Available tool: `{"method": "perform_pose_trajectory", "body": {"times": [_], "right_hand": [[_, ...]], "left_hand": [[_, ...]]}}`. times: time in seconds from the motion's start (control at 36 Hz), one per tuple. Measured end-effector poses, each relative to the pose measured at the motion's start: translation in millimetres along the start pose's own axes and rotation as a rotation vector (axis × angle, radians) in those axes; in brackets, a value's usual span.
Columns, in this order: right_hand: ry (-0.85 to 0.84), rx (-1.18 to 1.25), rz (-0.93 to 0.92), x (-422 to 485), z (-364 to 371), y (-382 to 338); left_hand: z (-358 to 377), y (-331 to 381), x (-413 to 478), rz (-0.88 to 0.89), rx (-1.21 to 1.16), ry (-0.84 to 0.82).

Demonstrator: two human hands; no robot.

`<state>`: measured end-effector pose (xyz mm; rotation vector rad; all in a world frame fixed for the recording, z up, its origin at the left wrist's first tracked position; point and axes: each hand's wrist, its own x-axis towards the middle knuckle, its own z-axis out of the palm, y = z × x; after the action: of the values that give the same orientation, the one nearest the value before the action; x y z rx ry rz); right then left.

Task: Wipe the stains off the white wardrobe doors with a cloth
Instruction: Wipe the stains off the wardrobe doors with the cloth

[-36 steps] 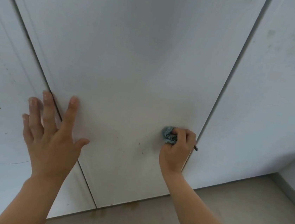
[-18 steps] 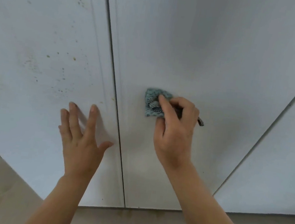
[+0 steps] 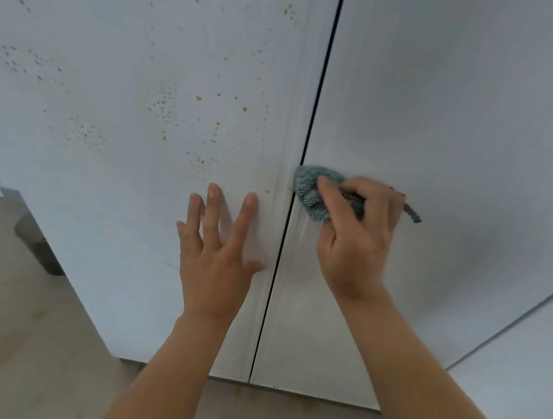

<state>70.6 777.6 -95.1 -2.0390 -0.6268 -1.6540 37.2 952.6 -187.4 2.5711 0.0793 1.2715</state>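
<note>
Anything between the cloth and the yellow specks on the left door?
Nothing visible. The cloth, held by the right hand, sits at the door gap; the specks lie up-left on the bare left door. The left hand rests flat below them, index fingertip just under the nearest one.

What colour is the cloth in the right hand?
The cloth is teal with a grey checked part; head view.

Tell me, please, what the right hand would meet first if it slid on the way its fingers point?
Probably the dark gap just left of the cloth that the right hand grips, then the spotted door beyond it.
</note>
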Motion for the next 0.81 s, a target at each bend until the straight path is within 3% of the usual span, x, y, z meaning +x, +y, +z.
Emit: {"method": "perform_pose_trajectory", "body": {"times": [0.22, 0.42, 0.56, 0.67, 0.72, 0.81], "right_hand": [[-0.391, -0.029, -0.196, -89.7, -1.6, 13.1], [-0.136, -0.029, -0.079, -45.3, -4.3, 16.1], [-0.361, -0.062, -0.321, -103.2, -7.1, 41.7], [-0.508, -0.057, -0.227, -135.3, -18.0, 49.4], [-0.481, -0.019, -0.173, -129.5, -21.5, 45.4], [-0.286, 0.000, -0.064, -100.5, -31.5, 37.7]], "left_hand": [[-2.4, 1.3, -1.1, -0.005, 0.022, -0.025], [-8.5, 6.8, -1.6, -0.009, 0.025, -0.015], [-6.4, 2.9, -14.1, -0.072, -0.018, 0.006], [2.0, 3.9, -33.8, -0.255, -0.126, -0.102], [8.5, 5.1, -40.0, -0.309, -0.223, -0.154], [20.8, 5.5, -40.7, -0.325, -0.322, -0.189]]}}
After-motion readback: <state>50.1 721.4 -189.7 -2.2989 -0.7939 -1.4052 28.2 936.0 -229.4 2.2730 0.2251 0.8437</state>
